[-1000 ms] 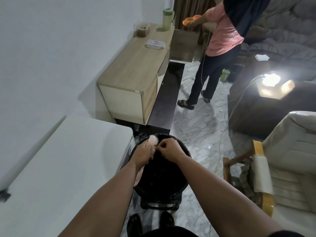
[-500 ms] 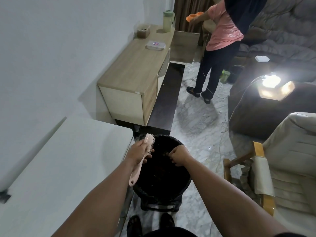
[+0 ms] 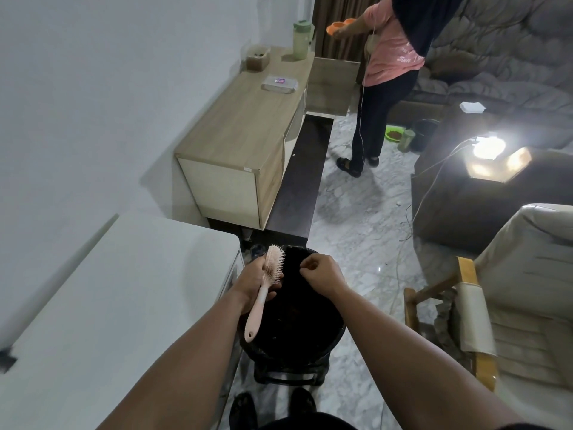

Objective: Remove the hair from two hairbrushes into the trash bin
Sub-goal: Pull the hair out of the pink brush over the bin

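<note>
Over the left rim of the black trash bin (image 3: 290, 356) my left hand (image 3: 249, 282) grips a pink hairbrush (image 3: 274, 264) at the neck. Its head points up and away, its bristles face right, and its handle hangs down towards me. My right hand (image 3: 322, 272) hovers above the bin's far side, a short gap to the right of the bristles. Its fingers are curled with the fingertips pinched together. I see no hair between them against the dark bin. No second hairbrush is in view.
A white table (image 3: 108, 305) stands at my left, touching the bin. Beyond it is a wooden cabinet (image 3: 245, 125). A person in a pink top (image 3: 389, 54) stands on the marble floor farther off. An armchair (image 3: 511, 305), a dark sofa and a bright lamp (image 3: 488, 148) are on the right.
My right hand left the bristles, dipped into the bin, then rose again beside the brush. My left hand tilted the brush so its handle shows. The person stepped farther away.
</note>
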The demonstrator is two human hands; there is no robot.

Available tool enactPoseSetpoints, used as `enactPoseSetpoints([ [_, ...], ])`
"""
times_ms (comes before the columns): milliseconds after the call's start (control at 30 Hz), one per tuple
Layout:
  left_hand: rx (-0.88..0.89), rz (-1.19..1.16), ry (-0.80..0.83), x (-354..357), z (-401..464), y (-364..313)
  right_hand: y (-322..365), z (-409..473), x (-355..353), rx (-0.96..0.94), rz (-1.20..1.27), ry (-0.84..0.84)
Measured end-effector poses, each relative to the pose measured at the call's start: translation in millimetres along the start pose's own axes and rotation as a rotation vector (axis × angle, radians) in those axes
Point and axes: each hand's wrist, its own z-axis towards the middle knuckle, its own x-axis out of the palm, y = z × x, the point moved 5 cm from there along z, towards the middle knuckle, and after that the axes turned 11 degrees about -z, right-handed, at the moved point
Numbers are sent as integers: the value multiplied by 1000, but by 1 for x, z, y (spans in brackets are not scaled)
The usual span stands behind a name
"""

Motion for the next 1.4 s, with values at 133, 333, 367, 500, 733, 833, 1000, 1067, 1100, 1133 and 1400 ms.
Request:
enactPoseSetpoints([
  [133,-37,-26,18,7,0,4,28,-5,10,-203,144,31],
  [333,-13,-74,110,24,0,6,38,-12,25,-238,50,21],
  [367,-2,-67,106,23,2,8,37,-11,25,-226,56,37],
  [500,25,161,-23,11,3,11,27,-11,31,-133,232,219],
  [733,19,190,-138,-14,4,12,2,-8,19,-3,126,284],
  [833,-8,119,-122,-14,5,14,-8,-2,10,43,-12,139],
  [1000,-27,-38,-90,-9,7,13,26,-13,15,-205,40,57],
  [1067,-2,-44,-82,0,4,10,37,-19,21,-256,40,38],
  [1100,12,-34,-80,5,3,9,39,-20,22,-272,25,-10],
  [1133,23,-24,-68,10,1,9,39,-19,22,-286,10,-54],
  [1400,39,114,-51,10,5,12,23,-16,11,-153,10,-16],
])
